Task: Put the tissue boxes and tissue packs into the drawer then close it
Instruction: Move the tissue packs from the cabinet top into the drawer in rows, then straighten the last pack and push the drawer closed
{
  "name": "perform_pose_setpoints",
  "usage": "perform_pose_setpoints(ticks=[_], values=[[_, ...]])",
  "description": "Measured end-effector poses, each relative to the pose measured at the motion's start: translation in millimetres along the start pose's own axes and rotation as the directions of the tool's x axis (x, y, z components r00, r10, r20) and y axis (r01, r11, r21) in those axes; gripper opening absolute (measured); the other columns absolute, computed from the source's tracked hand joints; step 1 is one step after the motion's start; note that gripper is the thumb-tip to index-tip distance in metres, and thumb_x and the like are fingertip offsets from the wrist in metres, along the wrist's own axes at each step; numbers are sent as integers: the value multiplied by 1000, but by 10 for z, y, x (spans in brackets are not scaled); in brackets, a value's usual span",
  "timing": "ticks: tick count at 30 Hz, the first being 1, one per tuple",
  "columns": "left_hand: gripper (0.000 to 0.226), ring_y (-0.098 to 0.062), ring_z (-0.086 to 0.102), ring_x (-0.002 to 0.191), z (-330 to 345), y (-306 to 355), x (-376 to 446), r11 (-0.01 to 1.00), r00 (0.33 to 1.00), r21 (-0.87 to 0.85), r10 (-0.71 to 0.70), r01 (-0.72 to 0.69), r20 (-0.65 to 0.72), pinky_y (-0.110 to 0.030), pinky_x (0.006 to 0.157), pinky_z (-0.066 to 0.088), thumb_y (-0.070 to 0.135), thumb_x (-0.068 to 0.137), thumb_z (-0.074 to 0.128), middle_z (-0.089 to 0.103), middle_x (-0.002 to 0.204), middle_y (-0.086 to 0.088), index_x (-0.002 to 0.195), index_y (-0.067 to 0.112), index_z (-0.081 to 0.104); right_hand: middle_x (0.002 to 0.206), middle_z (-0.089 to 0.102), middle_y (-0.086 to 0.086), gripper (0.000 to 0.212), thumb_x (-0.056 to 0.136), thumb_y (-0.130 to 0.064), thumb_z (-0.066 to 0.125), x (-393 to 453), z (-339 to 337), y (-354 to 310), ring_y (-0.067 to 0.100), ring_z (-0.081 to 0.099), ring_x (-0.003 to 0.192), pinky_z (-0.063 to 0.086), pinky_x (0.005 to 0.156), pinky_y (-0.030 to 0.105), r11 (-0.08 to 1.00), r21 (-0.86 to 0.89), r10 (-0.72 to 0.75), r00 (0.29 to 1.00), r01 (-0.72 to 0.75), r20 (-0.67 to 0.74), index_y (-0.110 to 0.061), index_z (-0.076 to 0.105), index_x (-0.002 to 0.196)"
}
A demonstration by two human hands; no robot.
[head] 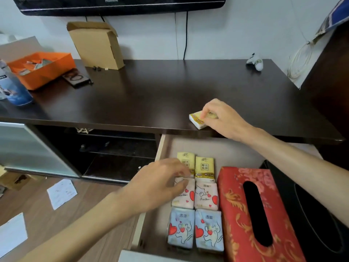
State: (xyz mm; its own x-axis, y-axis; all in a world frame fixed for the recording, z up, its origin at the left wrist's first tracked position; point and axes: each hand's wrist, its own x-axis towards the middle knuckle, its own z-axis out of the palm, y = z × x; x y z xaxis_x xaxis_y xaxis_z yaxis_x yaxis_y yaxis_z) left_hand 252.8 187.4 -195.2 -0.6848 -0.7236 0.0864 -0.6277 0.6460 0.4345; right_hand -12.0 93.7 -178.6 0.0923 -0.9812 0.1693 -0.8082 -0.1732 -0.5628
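— Where's your right hand?

— Up on the dark counter, near its front edge. Your fingers are closed around a yellow tissue pack, which is tilted with one corner lifted.

— And your left hand?

— Down in the open drawer. Your fingers are curled loosely over the left pink tissue pack, touching its top edge; you aren't gripping anything firmly that I can see.

— What's in the drawer?

— Six packs in two columns: two yellow packs at the back, two pink in the middle, two blue packs nearest you. Just beside them to the right stands a red tissue box, then a black tissue box against the right side.
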Motion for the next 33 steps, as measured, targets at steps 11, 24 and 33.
perform_pose_setpoints(ticks=[11, 24, 33], values=[[33, 5, 55, 103, 295, 276, -1022, 999, 999, 16, -40, 41, -25, -23, 78, 52, 53, 96, 43, 60, 112, 25, 112, 35, 64, 120, 51, 0, 29, 78, -49, 79, -249, 1, -335, 23, 60, 99, 44, 81, 36, 988, -152, -24, 997, 13, -71, -27, 62, 87], [30, 0, 56, 83, 483, 431, -1340, 998, 988, 24, -49, 53, -149, -19, 69, 42, 44, 99, 42, 61, 91, 21, 98, 32, 69, 104, 39, -18, 43, 74, -34, 80, -1571, 447, -321, 8, 49, 77, 39, 57, 31, 954, -211, -142, 940, 214, 311, -38, 45, 97], [28, 2, 52, 80, 509, 379, -1342, 999, 987, 51, 8, 1, -163, -17, 68, 39, 43, 101, 42, 59, 88, 21, 96, 32, 68, 108, 55, -10, 25, 82, -38, 82, -1552, 452, -366, 15, 51, 107, 37, 84, 30, 975, -144, -113, 934, 170, 339, -31, 60, 90]])
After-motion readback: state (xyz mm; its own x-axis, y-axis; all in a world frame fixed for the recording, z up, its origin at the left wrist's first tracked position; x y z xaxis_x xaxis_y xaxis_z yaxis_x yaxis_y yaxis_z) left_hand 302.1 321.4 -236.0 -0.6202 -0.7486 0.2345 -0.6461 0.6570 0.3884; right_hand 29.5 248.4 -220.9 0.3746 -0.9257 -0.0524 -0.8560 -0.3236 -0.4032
